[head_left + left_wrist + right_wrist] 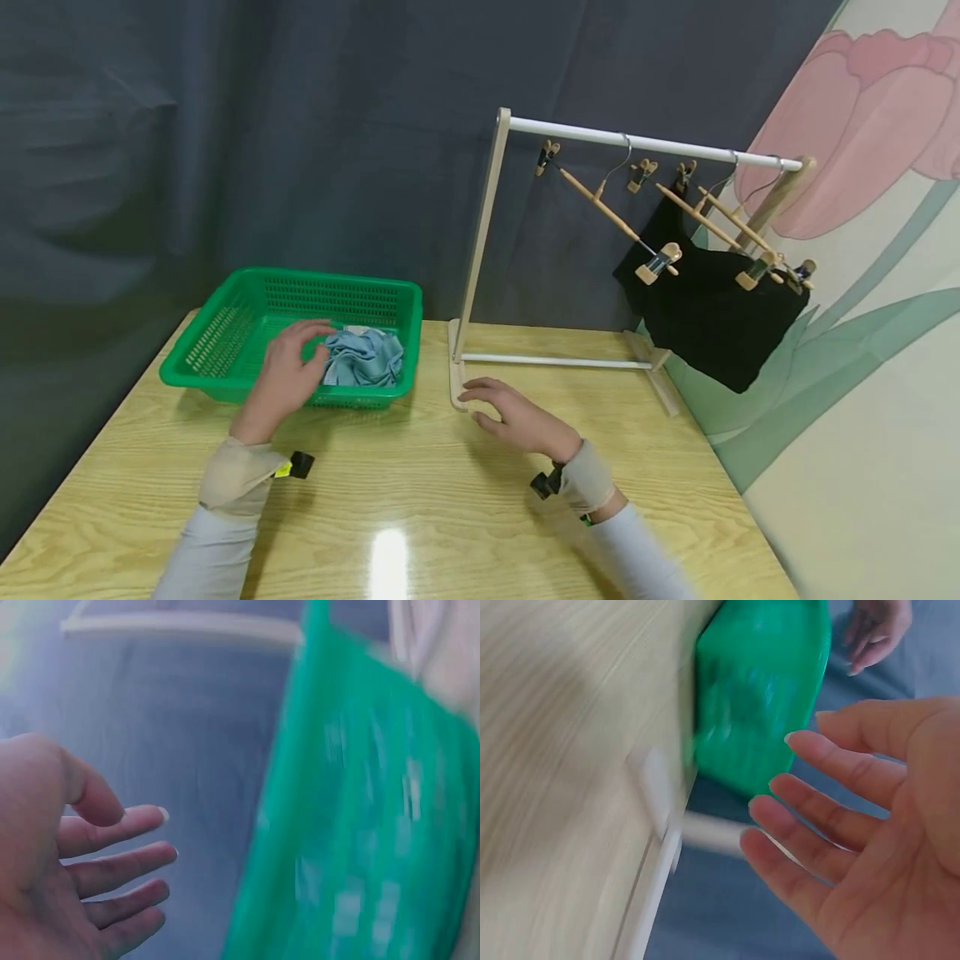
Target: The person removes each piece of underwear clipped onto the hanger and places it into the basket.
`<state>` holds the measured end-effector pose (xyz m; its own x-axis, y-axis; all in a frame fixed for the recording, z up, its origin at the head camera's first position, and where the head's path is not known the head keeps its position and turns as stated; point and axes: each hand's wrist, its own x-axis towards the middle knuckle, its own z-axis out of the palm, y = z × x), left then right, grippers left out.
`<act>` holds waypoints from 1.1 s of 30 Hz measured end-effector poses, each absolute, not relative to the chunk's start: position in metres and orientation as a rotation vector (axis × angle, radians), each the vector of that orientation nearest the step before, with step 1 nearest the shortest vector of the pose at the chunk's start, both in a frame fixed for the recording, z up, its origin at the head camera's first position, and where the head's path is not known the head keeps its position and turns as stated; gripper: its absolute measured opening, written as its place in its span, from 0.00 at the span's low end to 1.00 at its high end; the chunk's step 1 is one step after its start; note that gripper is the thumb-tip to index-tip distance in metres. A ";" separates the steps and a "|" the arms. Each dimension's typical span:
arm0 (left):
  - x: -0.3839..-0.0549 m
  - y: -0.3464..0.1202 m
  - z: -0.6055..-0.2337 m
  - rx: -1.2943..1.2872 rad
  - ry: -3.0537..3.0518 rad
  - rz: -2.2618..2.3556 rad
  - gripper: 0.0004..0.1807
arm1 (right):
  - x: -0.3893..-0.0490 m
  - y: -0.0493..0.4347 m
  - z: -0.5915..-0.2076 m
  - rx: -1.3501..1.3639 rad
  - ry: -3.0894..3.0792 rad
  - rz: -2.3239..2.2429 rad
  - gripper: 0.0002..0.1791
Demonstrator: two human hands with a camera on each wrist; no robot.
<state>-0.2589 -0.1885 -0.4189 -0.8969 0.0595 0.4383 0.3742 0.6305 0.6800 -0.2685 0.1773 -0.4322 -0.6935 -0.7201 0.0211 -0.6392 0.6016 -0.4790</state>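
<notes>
My left hand [288,371] hovers over the near rim of a green plastic basket [217,292], its fingers loosely bent and holding nothing. Blue crumpled cloth [363,358] lies in the basket's right part, just right of those fingertips. In the left wrist view the thumb and fingers stand apart beside the basket wall. My right hand [517,417] is above the table by the left foot of a small clothes rack [480,242], fingers spread and slightly bent, with nothing in them. A black garment [720,308] hangs by clips from a wooden hanger at the rack's right end.
On the rack's white rail [570,131] hang several wooden clip hangers; a bare one [600,204] is at the left. A dark curtain [337,150] closes off the back. A painted wall [885,350] borders the wooden table [420,500] on the right.
</notes>
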 end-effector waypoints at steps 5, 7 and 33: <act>-0.265 -0.139 -0.405 -0.415 -2.447 -1.471 0.20 | -0.266 0.229 -0.426 -1.036 2.740 -0.670 0.20; -0.270 -0.122 -0.401 -0.445 -2.413 -1.592 0.21 | -0.266 0.248 -0.422 -0.995 2.793 -0.670 0.20; -0.365 -0.019 -0.424 -0.441 -2.320 -1.837 0.31 | -0.250 0.352 -0.275 -1.214 3.701 -1.727 0.13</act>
